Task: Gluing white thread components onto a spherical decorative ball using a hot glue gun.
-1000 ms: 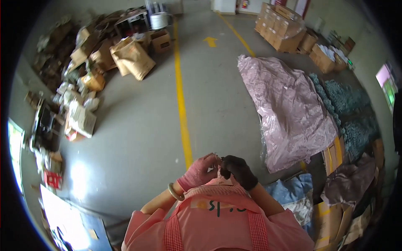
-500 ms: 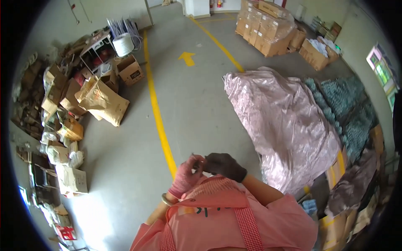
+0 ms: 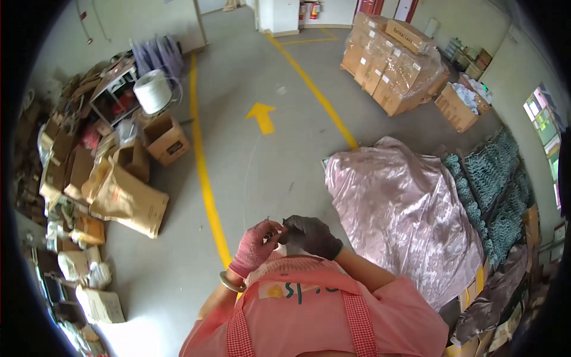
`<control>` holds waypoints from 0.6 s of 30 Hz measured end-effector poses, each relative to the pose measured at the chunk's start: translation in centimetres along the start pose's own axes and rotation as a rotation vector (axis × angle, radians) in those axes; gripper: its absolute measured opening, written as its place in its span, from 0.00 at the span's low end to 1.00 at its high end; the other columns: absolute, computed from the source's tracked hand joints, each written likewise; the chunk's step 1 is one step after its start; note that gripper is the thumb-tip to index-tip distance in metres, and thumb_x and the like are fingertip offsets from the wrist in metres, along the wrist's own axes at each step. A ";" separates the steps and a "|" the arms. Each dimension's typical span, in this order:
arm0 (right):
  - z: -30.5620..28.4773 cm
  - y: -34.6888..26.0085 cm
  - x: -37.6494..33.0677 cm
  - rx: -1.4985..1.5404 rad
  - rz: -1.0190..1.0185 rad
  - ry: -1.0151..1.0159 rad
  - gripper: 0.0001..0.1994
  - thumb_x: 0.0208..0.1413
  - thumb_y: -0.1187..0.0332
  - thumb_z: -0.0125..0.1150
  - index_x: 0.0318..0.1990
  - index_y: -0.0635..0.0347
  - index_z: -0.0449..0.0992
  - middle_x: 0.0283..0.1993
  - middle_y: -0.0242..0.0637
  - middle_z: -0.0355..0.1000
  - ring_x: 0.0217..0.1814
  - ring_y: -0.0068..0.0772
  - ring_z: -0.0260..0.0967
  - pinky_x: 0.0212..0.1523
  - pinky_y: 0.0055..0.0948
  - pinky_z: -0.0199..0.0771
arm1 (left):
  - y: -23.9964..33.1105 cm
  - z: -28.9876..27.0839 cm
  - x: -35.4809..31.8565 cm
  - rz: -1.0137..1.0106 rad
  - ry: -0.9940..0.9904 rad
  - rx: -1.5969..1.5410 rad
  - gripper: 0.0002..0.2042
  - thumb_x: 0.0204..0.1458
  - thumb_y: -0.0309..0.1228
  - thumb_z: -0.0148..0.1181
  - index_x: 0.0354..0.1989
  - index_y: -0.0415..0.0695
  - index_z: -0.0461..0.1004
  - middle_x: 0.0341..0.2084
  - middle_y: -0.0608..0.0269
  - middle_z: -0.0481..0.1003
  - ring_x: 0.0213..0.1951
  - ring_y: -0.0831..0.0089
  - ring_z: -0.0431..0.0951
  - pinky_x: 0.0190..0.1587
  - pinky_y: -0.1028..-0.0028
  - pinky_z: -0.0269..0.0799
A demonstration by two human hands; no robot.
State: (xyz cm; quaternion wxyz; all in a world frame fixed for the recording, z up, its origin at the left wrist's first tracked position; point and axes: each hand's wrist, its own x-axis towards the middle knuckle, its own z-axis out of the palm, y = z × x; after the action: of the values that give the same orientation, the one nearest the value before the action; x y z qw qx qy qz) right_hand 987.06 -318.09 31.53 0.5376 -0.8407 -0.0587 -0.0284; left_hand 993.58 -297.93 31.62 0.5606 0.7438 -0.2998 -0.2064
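Note:
My left hand [image 3: 256, 245] wears a red knit glove and has a bangle at the wrist. My right hand [image 3: 310, 234] wears a dark grey glove. Both are raised in front of my chest with their fingertips meeting. A small thin object [image 3: 275, 229] is pinched between them; it is too small to tell what it is. I wear a pink apron with checked straps [image 3: 309, 309].
A pile covered with a pink glossy sheet [image 3: 404, 208] lies to my right, with teal woven stacks [image 3: 499, 190] beyond it. Cardboard boxes and paper sacks [image 3: 128, 196] crowd the left. A yellow floor line [image 3: 205, 172] runs ahead. Wrapped cartons on a pallet [image 3: 392, 59] stand far right.
The view has swung leftward and upward, so the pink pile sits further right and the far doorway shows. My hands stay together at my chest, fingers still working the small object.

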 end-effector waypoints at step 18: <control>-36.1 26.1 61.3 0.765 0.321 -0.231 0.08 0.64 0.65 0.64 0.40 0.60 0.75 0.33 0.30 0.74 0.32 0.19 0.69 0.35 0.24 0.72 | -6.5 -16.3 75.9 0.071 -0.227 0.053 0.06 0.57 0.23 0.65 0.39 0.39 0.73 0.36 0.57 0.81 0.36 0.67 0.83 0.39 0.69 0.79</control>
State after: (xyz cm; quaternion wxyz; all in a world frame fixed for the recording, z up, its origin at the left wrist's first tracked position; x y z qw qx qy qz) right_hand 1051.79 -357.48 29.95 0.7981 -0.5768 0.0069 0.1738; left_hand 1061.26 -336.53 32.25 0.5101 0.7192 -0.3928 -0.2612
